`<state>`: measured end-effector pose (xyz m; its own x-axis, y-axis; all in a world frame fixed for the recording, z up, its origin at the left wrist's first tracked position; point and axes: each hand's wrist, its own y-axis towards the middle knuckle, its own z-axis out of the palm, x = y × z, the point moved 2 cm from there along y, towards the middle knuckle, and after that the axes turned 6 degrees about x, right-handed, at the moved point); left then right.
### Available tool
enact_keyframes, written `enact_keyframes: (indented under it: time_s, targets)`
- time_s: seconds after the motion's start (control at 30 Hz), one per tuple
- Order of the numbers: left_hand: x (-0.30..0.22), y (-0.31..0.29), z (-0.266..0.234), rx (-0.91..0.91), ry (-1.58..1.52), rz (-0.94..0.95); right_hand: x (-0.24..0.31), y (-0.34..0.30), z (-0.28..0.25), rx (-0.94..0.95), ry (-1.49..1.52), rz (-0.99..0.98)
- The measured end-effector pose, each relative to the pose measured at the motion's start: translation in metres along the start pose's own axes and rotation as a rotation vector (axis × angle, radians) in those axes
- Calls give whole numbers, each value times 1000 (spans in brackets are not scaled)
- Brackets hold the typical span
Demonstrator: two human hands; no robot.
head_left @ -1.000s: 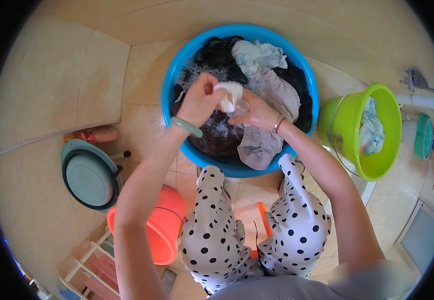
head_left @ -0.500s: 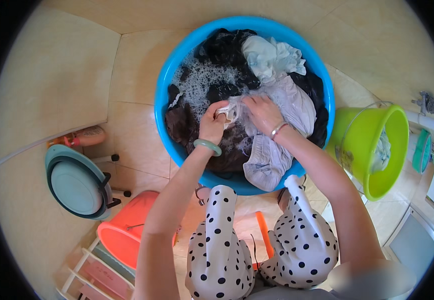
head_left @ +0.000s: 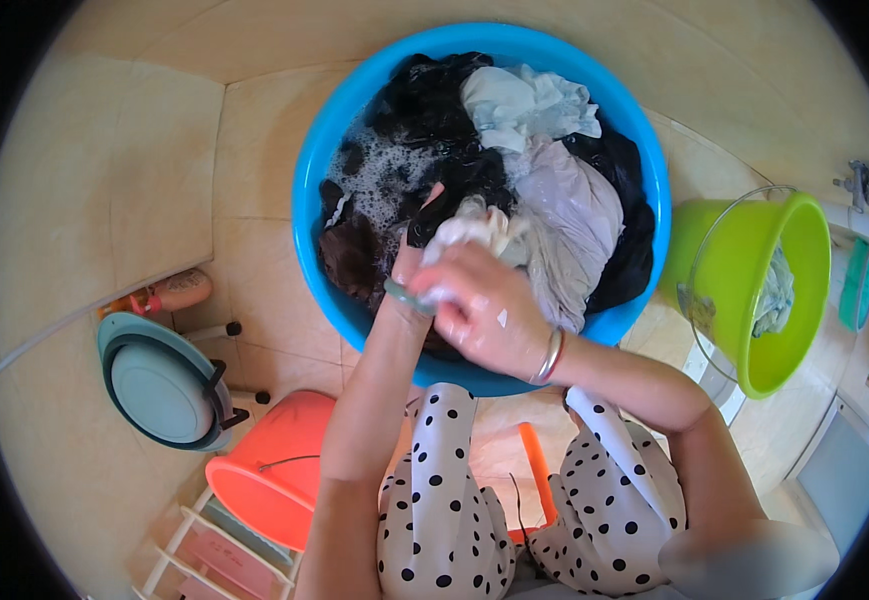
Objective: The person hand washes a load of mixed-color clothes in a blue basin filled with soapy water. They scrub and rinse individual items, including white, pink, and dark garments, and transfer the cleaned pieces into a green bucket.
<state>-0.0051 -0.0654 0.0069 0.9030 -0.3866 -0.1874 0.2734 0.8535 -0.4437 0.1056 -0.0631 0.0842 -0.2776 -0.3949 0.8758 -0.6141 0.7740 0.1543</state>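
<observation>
A big blue basin (head_left: pixel 306 215) holds soapy water and wet laundry. Over its near part, my right hand (head_left: pixel 494 315) is closed on a wet white cloth (head_left: pixel 469 235), fingers curled in beside the green bangle (head_left: pixel 409 297) on my left wrist. My left hand (head_left: pixel 408 262) lies against the same cloth at the near side of the basin; cloth and dark fabric cover most of its fingers, and only one fingertip sticks out. Pale lilac fabric (head_left: pixel 569 210), a white bundle (head_left: pixel 524 105), black clothes (head_left: pixel 419 100) and a brown piece (head_left: pixel 349 258) lie around in the suds.
A green bucket (head_left: pixel 699 240) with cloth inside leans at the right. To the left are a grey-green folding basin (head_left: pixel 159 390), an orange-red bucket (head_left: pixel 274 470) and a white rack (head_left: pixel 179 545). My knees in dotted trousers (head_left: pixel 444 480) are close to the blue basin.
My right hand has come left and nearer, across to my left wrist, drawing the white cloth along. The left hand has turned and its fingers are now mostly covered. The view has shifted slightly.
</observation>
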Motion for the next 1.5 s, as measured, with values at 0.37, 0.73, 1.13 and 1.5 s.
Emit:
enact_keyframes:
  time_s: [0.37,0.73,1.13,1.5]
  targets:
    - [14,1,10,-332,383,302,-79,52,1,-228,-435,-63]
    - [-46,-2,-39,-377,747,363,-122,27,15,224,-244,518]
    - [-28,-32,10,-218,381,125,-16,26,0,-33,-14,-79]
    - [17,2,1,-137,-105,238,-27,54,-2,-316,-140,-179]
